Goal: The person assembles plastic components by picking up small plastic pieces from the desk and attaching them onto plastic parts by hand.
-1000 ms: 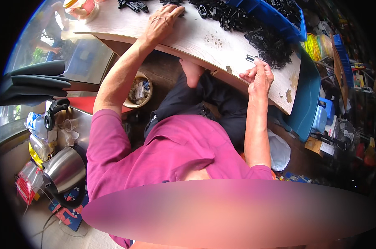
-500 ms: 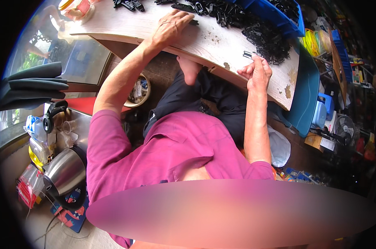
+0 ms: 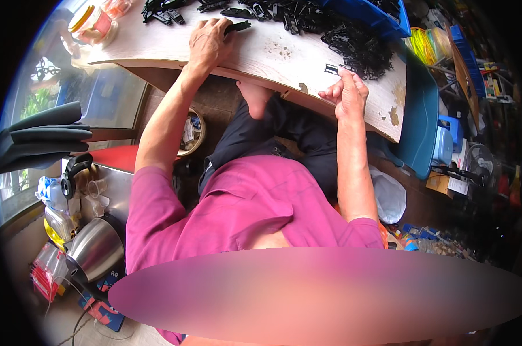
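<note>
One small black part (image 3: 331, 68) was pinched in the right hand (image 3: 351, 95), above the white table (image 3: 261, 55). The left hand (image 3: 209, 45) bent its fingers against a longer black piece (image 3: 238, 27); I could not tell if it gripped. Past the right hand sat a black heap (image 3: 364, 55), then a blue bin (image 3: 362, 11).

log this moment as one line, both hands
left hand: holding elongated black piece; right hand: pinching small black piece; nearby: heaped black parts, blue plastic bin

Workshop; worn table (image 3: 261, 46), black parts (image 3: 359, 53), blue bin (image 3: 367, 15)
</note>
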### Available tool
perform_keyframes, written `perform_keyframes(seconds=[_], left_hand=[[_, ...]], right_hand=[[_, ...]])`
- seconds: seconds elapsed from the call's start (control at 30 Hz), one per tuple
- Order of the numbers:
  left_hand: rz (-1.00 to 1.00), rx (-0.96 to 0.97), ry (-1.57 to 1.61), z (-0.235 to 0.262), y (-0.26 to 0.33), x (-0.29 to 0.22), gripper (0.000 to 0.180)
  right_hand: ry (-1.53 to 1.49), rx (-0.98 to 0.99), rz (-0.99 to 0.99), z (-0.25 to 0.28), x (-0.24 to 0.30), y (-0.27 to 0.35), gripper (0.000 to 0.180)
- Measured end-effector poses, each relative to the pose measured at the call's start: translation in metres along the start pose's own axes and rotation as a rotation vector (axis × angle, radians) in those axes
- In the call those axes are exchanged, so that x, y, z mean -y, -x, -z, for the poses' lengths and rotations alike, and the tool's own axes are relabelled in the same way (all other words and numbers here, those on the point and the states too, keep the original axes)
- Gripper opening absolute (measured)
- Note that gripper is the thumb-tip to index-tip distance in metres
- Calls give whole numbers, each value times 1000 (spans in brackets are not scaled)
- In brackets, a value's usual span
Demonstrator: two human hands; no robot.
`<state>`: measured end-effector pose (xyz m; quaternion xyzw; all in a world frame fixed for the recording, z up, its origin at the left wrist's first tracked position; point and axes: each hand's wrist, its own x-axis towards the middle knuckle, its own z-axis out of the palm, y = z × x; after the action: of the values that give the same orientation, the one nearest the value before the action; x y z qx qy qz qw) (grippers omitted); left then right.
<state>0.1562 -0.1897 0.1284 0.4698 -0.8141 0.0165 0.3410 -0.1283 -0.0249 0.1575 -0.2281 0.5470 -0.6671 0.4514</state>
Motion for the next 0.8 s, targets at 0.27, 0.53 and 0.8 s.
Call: perform_keyframes(seconds=[0.27,0.53,0.8], left_hand=[[419,46,1303,-14,24,-91,21],[452,245,1312,-22,32,-135,28],[344,244,1242,-30,37,-134,32]], right_hand=[[-89,80,56,-20,7,1,24],[-92,140,119,-44,2,2,16],[-57,139,133,-45,-14,1,16]])
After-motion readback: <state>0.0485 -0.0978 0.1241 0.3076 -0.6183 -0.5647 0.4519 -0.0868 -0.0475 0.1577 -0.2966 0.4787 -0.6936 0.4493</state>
